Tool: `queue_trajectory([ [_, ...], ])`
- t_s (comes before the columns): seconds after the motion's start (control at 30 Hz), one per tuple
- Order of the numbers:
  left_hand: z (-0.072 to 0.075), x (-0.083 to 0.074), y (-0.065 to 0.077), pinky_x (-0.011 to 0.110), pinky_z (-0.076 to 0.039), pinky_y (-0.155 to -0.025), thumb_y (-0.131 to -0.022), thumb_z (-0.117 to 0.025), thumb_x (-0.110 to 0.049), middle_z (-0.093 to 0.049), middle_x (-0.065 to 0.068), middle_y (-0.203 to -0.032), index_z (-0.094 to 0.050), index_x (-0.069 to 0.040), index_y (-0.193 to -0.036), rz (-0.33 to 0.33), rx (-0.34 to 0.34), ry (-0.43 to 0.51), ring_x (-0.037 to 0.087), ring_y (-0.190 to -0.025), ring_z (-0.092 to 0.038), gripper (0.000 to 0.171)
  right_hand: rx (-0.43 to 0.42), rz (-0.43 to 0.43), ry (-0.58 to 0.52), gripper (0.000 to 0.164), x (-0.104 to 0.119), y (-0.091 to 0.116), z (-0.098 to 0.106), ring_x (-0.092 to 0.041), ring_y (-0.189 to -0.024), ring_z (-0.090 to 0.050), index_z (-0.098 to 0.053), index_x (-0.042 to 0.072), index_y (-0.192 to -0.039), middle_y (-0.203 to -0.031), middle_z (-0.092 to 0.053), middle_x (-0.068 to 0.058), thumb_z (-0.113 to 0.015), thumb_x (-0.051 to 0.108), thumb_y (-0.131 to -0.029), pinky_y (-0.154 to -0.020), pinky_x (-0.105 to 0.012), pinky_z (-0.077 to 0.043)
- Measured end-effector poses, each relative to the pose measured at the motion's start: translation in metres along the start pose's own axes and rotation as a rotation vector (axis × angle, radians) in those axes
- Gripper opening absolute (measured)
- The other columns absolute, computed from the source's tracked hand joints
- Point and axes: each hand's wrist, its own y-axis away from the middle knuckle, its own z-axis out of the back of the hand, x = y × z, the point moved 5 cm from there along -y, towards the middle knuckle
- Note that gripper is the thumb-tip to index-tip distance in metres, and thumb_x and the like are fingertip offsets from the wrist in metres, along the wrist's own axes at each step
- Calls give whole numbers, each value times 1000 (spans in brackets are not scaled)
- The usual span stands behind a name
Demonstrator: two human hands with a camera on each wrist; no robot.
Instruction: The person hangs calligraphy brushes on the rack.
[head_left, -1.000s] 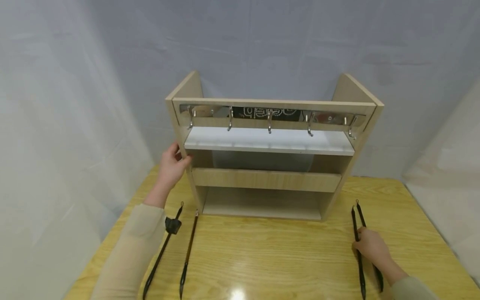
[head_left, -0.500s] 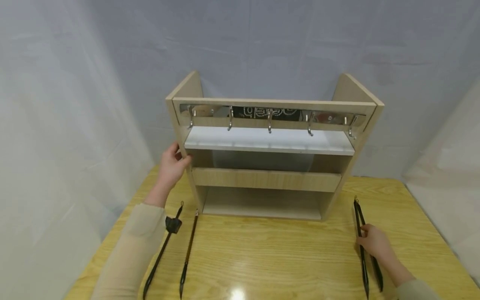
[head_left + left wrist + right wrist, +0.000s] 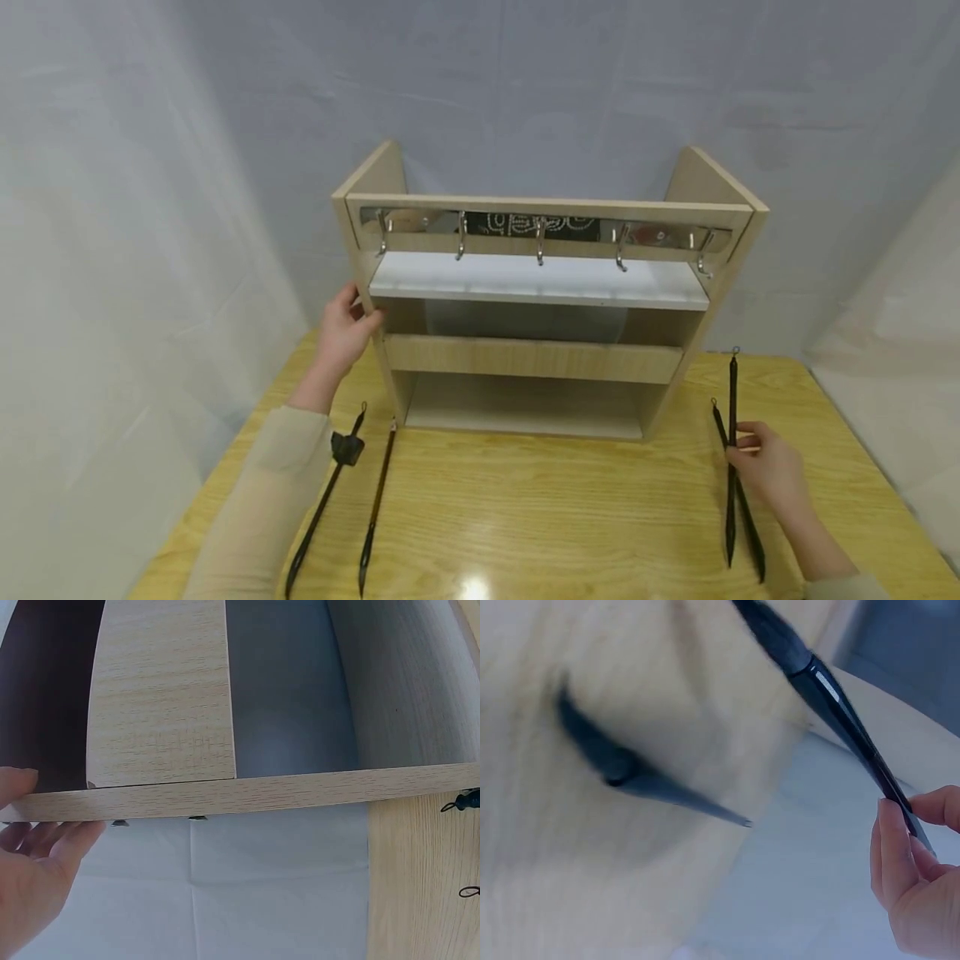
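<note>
My left hand (image 3: 345,333) grips the left side panel of a wooden shelf unit (image 3: 532,358), thumb inside and fingers round the outer face, as the left wrist view also shows. My right hand (image 3: 776,471) pinches the handle of a black calligraphy brush (image 3: 732,387) between thumb and fingers. In the head view this brush points loop end away, bristles toward me; the right wrist view shows its dark bristle head (image 3: 776,634) raised over the table. Below it, a second black brush (image 3: 752,537) lies on the wood, crossed by the held one in the head view.
A metal rail with several hooks (image 3: 540,242) runs across the unit's top front. Left of centre lie a dark brush (image 3: 318,512) with a black block (image 3: 347,450) on its handle and a brown-handled brush (image 3: 378,500). Pale sheeting (image 3: 525,83) surrounds the wooden table (image 3: 540,508).
My right hand has lifted one black brush off the table and moved it away from me and slightly right. The other black brush stays lying. My left hand has kept its place on the panel.
</note>
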Motion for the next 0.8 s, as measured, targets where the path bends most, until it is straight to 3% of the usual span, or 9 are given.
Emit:
queue_trajectory([
  [0.33,0,0,0,41,-41,-90,-83,-52,5,-37,22,-131,-36,6,-129,-3,-11,14,35,-116,-41,49,-173,63,-32,37,37,12,25,-39,-79,-57,-47,-11,-113,-90,-56,-25,-55,2,-80,-47,-20,-46],
  [0.53,0,0,1,41,-42,-90,-82,-52,6,-38,23,-130,-37,7,-128,-6,-16,11,36,-115,-41,48,-207,73,-35,36,51,19,30,-39,-82,-57,-49,-8,-114,-93,-57,-24,-56,4,-81,-47,-17,-45],
  [0.6,1,0,1,41,-42,-89,-82,-52,6,-38,23,-130,-37,7,-127,-4,-19,6,36,-115,-42,47,-215,86,-31,36,57,21,31,-28,-79,-59,-50,-7,-114,-94,-57,-22,-58,4,-80,-48,-16,-45],
  [0.67,1,1,1,41,-42,-89,-82,-52,6,-38,23,-130,-38,8,-127,-3,-21,4,37,-114,-42,47,-220,106,-31,36,63,22,33,-10,-75,-58,-51,-6,-113,-93,-58,-21,-59,5,-80,-49,-14,-45],
  [0.8,2,2,1,42,-42,-90,-82,-51,6,-38,24,-130,-37,8,-127,-7,-18,2,38,-114,-41,47,-244,158,-41,36,76,25,35,18,-70,-40,-52,-6,-111,-91,-60,-20,-61,3,-78,-50,-10,-43],
])
